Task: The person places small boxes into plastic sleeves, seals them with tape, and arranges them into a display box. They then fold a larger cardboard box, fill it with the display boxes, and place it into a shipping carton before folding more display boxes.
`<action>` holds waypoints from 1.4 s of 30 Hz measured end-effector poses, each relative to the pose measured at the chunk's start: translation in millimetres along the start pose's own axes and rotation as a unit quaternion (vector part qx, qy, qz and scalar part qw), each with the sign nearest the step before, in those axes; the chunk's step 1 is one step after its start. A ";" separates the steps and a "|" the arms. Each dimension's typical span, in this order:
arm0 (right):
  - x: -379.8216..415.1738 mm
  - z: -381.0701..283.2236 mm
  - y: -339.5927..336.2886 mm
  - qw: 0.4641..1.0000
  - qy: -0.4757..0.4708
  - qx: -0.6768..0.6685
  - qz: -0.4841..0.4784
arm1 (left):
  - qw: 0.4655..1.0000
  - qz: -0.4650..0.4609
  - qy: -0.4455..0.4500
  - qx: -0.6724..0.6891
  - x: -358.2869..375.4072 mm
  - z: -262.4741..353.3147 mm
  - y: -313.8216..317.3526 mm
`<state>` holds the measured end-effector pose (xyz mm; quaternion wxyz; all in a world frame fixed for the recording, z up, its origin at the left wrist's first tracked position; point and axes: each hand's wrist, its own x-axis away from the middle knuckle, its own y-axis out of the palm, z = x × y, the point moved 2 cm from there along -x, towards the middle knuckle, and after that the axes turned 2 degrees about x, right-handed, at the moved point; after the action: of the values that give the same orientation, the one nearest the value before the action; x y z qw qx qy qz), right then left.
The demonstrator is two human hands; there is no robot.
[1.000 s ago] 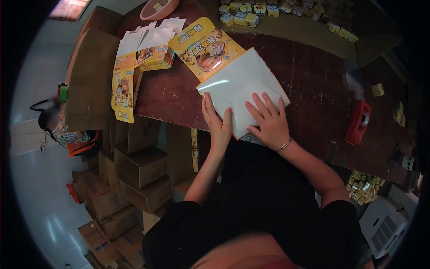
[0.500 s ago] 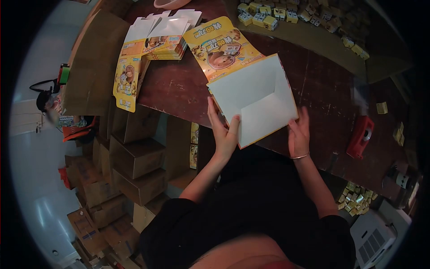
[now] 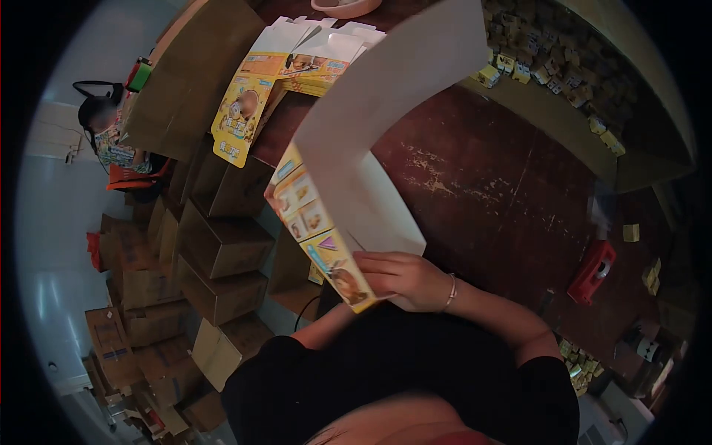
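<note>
A yellow printed paperboard carton [image 3: 330, 241], white inside, is tilted on its side close to my body. Its long white flap [image 3: 393, 85] stands up and bends away toward the far side of the table. My right hand [image 3: 415, 282] grips the near edge of the carton, fingers curled over the rim. Behind the carton's printed side, my left hand is hidden; only the left forearm [image 3: 326, 328] shows. Flat yellow cartons [image 3: 245, 111] lie stacked at the table's far left, white flaps upward.
A dark red table [image 3: 475, 185] spreads ahead. On its right sits a red tape dispenser [image 3: 592, 272]. Small yellow packs [image 3: 534, 70] are heaped at the far right. A pink bowl [image 3: 348, 9] stands at the back. Brown cardboard boxes [image 3: 222, 241] fill the left; a seated person is beyond.
The carton has turned and swung left, its open inside now facing right and its flap raised. My right hand has moved left along it. My left hand has gone out of sight behind it.
</note>
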<state>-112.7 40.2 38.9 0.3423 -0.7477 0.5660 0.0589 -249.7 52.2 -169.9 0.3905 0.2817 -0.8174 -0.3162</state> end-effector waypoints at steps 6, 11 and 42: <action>-23.6 121.8 3.5 0.910 0.065 0.408 0.042 | -0.504 0.052 0.079 0.859 11.8 -52.0 97.3; -46.9 191.6 -39.1 0.905 0.087 0.416 -0.016 | -0.262 0.300 -0.061 0.915 -9.8 -91.0 153.8; 108.9 -19.0 -142.6 0.926 0.233 0.022 0.297 | -0.155 0.529 0.220 0.805 -73.2 -278.8 167.3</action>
<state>46.4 -40.7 65.0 0.1840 -0.5308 0.8267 -0.0299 -18.6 128.5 57.7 -0.0600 0.0918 0.1911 -0.9754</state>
